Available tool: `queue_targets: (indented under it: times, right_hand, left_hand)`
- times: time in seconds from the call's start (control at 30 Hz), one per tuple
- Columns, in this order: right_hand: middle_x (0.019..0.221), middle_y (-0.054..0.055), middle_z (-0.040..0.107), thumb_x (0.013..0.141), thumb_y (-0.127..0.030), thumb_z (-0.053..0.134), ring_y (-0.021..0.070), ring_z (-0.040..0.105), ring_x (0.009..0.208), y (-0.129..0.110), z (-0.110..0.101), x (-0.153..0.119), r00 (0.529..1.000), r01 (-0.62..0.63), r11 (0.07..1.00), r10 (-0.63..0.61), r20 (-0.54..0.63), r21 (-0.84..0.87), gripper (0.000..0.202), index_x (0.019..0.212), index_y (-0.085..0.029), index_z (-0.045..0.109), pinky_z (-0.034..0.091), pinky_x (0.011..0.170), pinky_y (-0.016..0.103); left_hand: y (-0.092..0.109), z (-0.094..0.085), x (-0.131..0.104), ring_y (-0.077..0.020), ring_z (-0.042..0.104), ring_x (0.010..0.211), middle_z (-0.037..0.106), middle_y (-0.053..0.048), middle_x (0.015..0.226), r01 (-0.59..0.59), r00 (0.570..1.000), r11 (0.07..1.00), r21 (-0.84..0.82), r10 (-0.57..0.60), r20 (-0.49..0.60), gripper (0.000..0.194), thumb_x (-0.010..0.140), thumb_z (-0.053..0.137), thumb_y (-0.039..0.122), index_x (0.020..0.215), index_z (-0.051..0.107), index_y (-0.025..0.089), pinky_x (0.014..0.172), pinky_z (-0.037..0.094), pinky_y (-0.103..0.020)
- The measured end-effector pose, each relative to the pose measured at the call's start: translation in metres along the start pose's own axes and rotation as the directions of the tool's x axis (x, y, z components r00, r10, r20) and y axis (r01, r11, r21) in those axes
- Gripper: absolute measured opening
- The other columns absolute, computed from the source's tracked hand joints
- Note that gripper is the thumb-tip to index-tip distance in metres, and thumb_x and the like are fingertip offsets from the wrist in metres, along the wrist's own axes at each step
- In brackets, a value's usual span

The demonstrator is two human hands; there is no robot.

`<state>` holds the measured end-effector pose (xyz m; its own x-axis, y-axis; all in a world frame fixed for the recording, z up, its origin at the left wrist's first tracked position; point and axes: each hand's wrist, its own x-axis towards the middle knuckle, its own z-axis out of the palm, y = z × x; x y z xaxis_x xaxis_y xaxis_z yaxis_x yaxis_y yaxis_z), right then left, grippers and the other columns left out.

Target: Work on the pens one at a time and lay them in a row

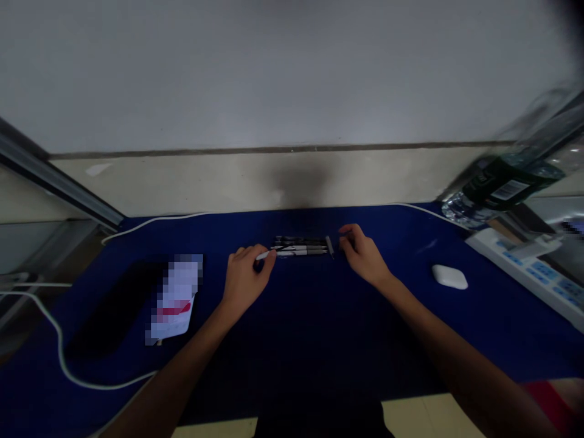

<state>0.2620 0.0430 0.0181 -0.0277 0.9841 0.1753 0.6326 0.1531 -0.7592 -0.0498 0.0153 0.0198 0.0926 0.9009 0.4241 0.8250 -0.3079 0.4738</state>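
Observation:
My left hand [247, 274] pinches a slim white pen [262, 256] between thumb and fingers, at the left end of a row of pens. Several pens [305, 250], with white, grey and dark barrels, lie side by side on the blue tabletop [301, 328]. Across their right end sits a short grey piece [329, 244], too small to make out. Just right of it, my right hand [364, 255] hovers with fingers bent, thumb and forefinger apart, holding nothing that I can see.
To the left lie a phone with a lit screen [176, 301] and a dark flat pad [118, 307], with a white cable [61, 347] nearby. On the right are a white earbud case [449, 277], a power strip [533, 274] and a plastic bottle [495, 185]. A wall [219, 179] closes off the back.

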Motion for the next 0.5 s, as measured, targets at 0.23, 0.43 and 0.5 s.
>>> queue_targets:
  times: [0.23, 0.43, 0.5]
  right_hand:
    - [0.079, 0.005, 0.075, 0.104, -0.053, 0.052, 0.0229, 0.066, 0.064, -0.004, -0.001, -0.001, 0.998, -0.010, 0.997, 0.015, -0.058, 0.080, 0.035, 0.117, -0.022, 0.063, 0.048, 0.065, 0.037]
    - [0.077, 0.005, 0.075, 0.107, -0.063, 0.055, 0.0212, 0.063, 0.064, -0.032, -0.001, -0.014, 0.986, 0.026, 0.974, -0.062, 0.152, 0.226, 0.048, 0.085, -0.024, 0.073, 0.045, 0.058, 0.035]
    - [0.076, 0.004, 0.076, 0.107, -0.064, 0.057, 0.0211, 0.064, 0.062, -0.040, 0.001, -0.021, 0.970, 0.012, 0.966, -0.074, 0.232, 0.259, 0.049, 0.085, -0.025, 0.077, 0.045, 0.057, 0.035]
  left_hand:
    - [0.002, 0.002, -0.003, -0.0232, 0.062, 0.075, 0.070, -0.002, 0.073, -0.071, 0.997, 0.997, 0.022, 0.071, -0.006, 0.043, 0.113, 0.054, 0.051, 0.085, 0.072, 0.024, 0.078, 0.040, -0.039]
    - [0.007, 0.002, -0.007, -0.0229, 0.060, 0.076, 0.067, -0.002, 0.072, -0.217, 0.975, 0.974, 0.061, 0.220, -0.039, 0.040, 0.114, 0.059, 0.049, 0.089, 0.077, 0.024, 0.077, 0.039, -0.039]
    - [0.009, 0.001, -0.008, -0.0227, 0.060, 0.076, 0.069, -0.002, 0.073, -0.247, 0.968, 0.967, 0.067, 0.250, -0.037, 0.039, 0.114, 0.060, 0.049, 0.089, 0.078, 0.024, 0.077, 0.039, -0.039]
